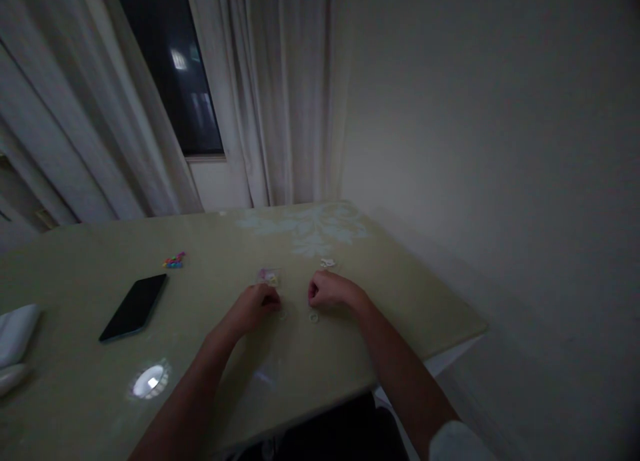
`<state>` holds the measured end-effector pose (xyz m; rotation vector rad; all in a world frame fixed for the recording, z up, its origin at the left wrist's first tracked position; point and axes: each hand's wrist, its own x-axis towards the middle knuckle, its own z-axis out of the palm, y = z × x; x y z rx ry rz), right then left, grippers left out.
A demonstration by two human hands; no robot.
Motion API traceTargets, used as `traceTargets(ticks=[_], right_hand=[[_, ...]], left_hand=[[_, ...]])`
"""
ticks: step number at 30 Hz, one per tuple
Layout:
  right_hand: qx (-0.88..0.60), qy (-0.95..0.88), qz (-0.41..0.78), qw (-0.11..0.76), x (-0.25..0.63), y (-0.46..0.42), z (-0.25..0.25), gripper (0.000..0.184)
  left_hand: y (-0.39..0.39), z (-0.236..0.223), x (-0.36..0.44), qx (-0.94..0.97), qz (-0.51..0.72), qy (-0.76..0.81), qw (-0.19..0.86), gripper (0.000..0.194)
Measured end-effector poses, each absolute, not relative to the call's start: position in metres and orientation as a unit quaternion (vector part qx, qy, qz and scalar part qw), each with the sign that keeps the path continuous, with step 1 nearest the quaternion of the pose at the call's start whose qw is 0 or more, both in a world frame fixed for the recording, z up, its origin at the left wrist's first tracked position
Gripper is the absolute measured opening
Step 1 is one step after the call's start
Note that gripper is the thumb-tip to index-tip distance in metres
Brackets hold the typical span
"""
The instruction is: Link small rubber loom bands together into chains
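Note:
My left hand (256, 306) is closed, its fingertips pinched together low over the table just in front of a small clear box (276, 272) with pink and yellow pieces in it. A faint small ring (283, 315) lies by its fingertips. Across a short gap, my right hand (331, 290) is curled closed too, fingertips pointing down to the tabletop. Directly below it is a pale small ring (313, 318). Whatever either hand pinches is too small or hidden to name. Behind the right hand lie several small white pieces (327, 263).
A pile of colourful small pieces (174, 261) and a dark tablet or phone (135, 308) lie to the left on the glossy table (215, 248). A round shiny item (150, 381) sits nearer. White objects (17, 334) stand at the left edge. A wall (475, 148) borders the right.

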<state>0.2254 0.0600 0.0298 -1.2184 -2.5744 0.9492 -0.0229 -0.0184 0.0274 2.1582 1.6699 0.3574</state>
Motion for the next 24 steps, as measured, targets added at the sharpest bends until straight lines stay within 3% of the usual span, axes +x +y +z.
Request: traceTargets(ticks=[3,12,18,24], right_hand=[[-0.424,-0.851,0.297,0.087,0.226,0.060,0.028,0.019],[-0.478,-0.799,0.267,0.250,0.255,0.097,0.027,0.027],[-0.427,-0.819,0.277,0.265,0.252,0.091,0.020,0.011],[-0.403,-0.846,0.255,0.239,0.248,0.086,0.025,0.014]], left_hand=[[-0.017,0.020,-0.021,0.770,0.132,0.599,0.177,0.023],[-0.015,-0.001,-0.022,0.770,0.172,0.594,0.156,0.025],[-0.009,0.000,-0.022,0.757,0.220,0.595,0.154,0.024],[-0.008,0.000,-0.023,0.757,0.278,0.573,0.147,0.024]])
